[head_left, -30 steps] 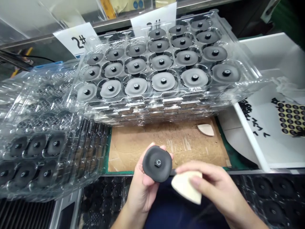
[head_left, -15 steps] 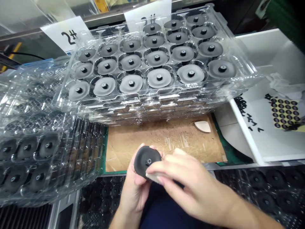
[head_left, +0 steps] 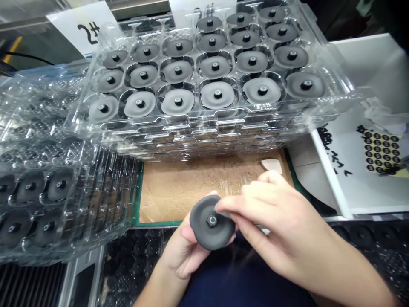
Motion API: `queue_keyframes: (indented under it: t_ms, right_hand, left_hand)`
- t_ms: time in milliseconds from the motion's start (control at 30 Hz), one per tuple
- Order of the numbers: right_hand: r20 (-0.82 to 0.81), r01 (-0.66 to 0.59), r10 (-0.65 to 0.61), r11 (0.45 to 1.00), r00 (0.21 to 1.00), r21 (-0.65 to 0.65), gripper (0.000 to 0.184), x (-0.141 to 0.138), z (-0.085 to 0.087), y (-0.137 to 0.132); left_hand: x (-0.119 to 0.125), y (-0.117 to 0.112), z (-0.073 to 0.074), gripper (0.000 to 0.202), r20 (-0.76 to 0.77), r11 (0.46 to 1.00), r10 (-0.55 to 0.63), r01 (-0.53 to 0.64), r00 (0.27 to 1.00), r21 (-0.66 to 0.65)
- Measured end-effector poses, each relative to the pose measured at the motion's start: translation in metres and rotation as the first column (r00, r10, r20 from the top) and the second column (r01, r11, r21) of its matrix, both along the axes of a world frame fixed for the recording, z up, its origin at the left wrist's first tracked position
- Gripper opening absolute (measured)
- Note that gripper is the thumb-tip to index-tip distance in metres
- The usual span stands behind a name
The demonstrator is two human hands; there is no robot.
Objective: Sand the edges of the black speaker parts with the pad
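A round black disc [head_left: 204, 236] with a short raised post at its centre rests in my left hand [head_left: 183, 253], fingers wrapped under and behind it. The post side faces up. My right hand [head_left: 277, 221] is closed in a pinch, its fingertips touching the disc's upper right edge. A sliver of a pale pad [head_left: 265, 230] shows under the right fingers; most of it is hidden. Behind both hands, a clear plastic tray [head_left: 198, 123] carries rows of similar black discs, posts upward.
Below the tray lies a cardboard sheet [head_left: 179, 187] with a second pale pad [head_left: 271, 165] on it. More stacked trays [head_left: 105, 187] stand at left. On the right, a white box [head_left: 348, 196] holds a sheet of round black stickers [head_left: 381, 153] and small black scraps. A "2#" paper sign [head_left: 86, 27] stands behind.
The disc has moved slightly right and turned more squarely toward me. My right fingers have shifted from its lower right edge to its upper right edge. The pale pad is now mostly hidden.
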State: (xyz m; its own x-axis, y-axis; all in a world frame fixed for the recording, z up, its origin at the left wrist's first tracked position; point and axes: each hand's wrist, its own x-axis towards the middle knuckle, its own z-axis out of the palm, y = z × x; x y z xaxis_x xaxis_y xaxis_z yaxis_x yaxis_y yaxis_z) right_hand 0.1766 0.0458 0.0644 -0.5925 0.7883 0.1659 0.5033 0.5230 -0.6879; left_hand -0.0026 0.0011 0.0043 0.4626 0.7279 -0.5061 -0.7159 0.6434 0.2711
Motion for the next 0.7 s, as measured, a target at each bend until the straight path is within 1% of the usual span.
queue_keyframes:
  t_ms: [67, 100, 133, 167, 200, 233, 267, 300, 333, 367, 400, 467, 533, 567, 600, 633, 667, 700]
  right_hand:
    - [-0.052, -0.029, 0.037, 0.987, 0.998, 0.16, 0.022, -0.003, -0.007, 0.009]
    - [-0.111, -0.036, 0.058, 0.981, 0.992, 0.19, 0.023, -0.004, -0.013, 0.014]
    - [-0.188, -0.011, 0.043, 0.985, 0.981, 0.169, 0.023, -0.005, -0.02, 0.017]
    - [-0.269, 0.062, -0.034, 0.993, 0.963, 0.097, 0.022, -0.004, -0.029, 0.019]
    - [-0.329, 0.172, -0.17, 0.985, 0.929, -0.021, 0.021, -0.002, -0.039, 0.02]
    - [-0.347, 0.292, -0.331, 0.943, 0.878, -0.161, 0.02, 0.0, -0.05, 0.018]
    - [-0.325, 0.392, -0.476, 0.872, 0.817, -0.292, 0.018, 0.003, -0.061, 0.013]
    - [-0.281, 0.45, -0.573, 0.799, 0.769, -0.398, 0.019, 0.006, -0.072, 0.007]
    - [-0.23, 0.465, -0.618, 0.744, 0.752, -0.48, 0.022, 0.01, -0.082, -0.001]
    - [-0.187, 0.445, -0.617, 0.714, 0.764, -0.541, 0.025, 0.012, -0.092, -0.01]
    - [-0.156, 0.411, -0.592, 0.702, 0.791, -0.582, 0.026, 0.015, -0.1, -0.018]
    - [-0.121, 0.367, -0.543, 0.698, 0.831, -0.614, 0.026, 0.017, -0.11, -0.033]
    - [-0.1, 0.378, -0.541, 0.697, 0.835, -0.609, 0.025, 0.019, -0.111, -0.04]
    - [-0.09, 0.401, -0.557, 0.691, 0.825, -0.602, 0.025, 0.02, -0.106, -0.041]
    - [-0.088, 0.431, -0.582, 0.687, 0.808, -0.585, 0.024, 0.021, -0.098, -0.04]
    - [-0.105, 0.467, -0.611, 0.695, 0.785, -0.547, 0.022, 0.021, -0.088, -0.038]
    - [-0.148, 0.489, -0.617, 0.729, 0.773, -0.479, 0.021, 0.019, -0.075, -0.036]
    - [-0.21, 0.486, -0.587, 0.784, 0.781, -0.386, 0.021, 0.017, -0.061, -0.032]
  left_hand:
    - [-0.001, 0.002, 0.005, 0.054, 0.046, 1.0, -0.024, 0.024, 0.999, 0.005]
    - [-0.002, 0.003, 0.008, 0.052, 0.067, 0.999, -0.03, 0.029, 0.997, 0.014]
    - [-0.003, 0.004, 0.011, 0.051, 0.091, 0.999, -0.037, 0.035, 0.995, 0.026]
    - [-0.003, 0.004, 0.013, 0.051, 0.115, 0.999, -0.041, 0.037, 0.993, 0.038]
    - [-0.003, 0.005, 0.015, 0.051, 0.135, 0.998, -0.04, 0.034, 0.99, 0.047]
    - [-0.003, 0.005, 0.016, 0.052, 0.149, 0.998, -0.037, 0.03, 0.988, 0.049]
    - [-0.003, 0.005, 0.017, 0.054, 0.157, 0.999, -0.036, 0.03, 0.987, 0.043]
    - [-0.002, 0.006, 0.016, 0.055, 0.165, 0.999, -0.036, 0.03, 0.986, 0.04]
    - [-0.001, 0.006, 0.015, 0.054, 0.171, 0.999, -0.031, 0.024, 0.985, 0.038]
    - [-0.001, 0.006, 0.013, 0.053, 0.175, 0.999, -0.025, 0.02, 0.984, 0.033]
    - [0.0, 0.006, 0.011, 0.052, 0.174, 0.999, -0.024, 0.019, 0.984, 0.03]
    - [0.001, 0.007, 0.008, 0.052, 0.166, 0.999, -0.034, 0.027, 0.986, 0.041]
    - [0.001, 0.007, 0.007, 0.054, 0.144, 0.998, -0.048, 0.04, 0.988, 0.055]
    - [0.002, 0.007, 0.007, 0.056, 0.135, 0.997, -0.056, 0.048, 0.989, 0.062]
    - [0.002, 0.007, 0.007, 0.056, 0.127, 0.996, -0.063, 0.055, 0.99, 0.069]
    - [0.003, 0.007, 0.008, 0.056, 0.116, 0.996, -0.068, 0.06, 0.991, 0.072]
    - [0.004, 0.006, 0.009, 0.057, 0.104, 0.995, -0.074, 0.066, 0.992, 0.075]
    - [0.006, 0.005, 0.01, 0.058, 0.085, 0.994, -0.077, 0.07, 0.993, 0.079]
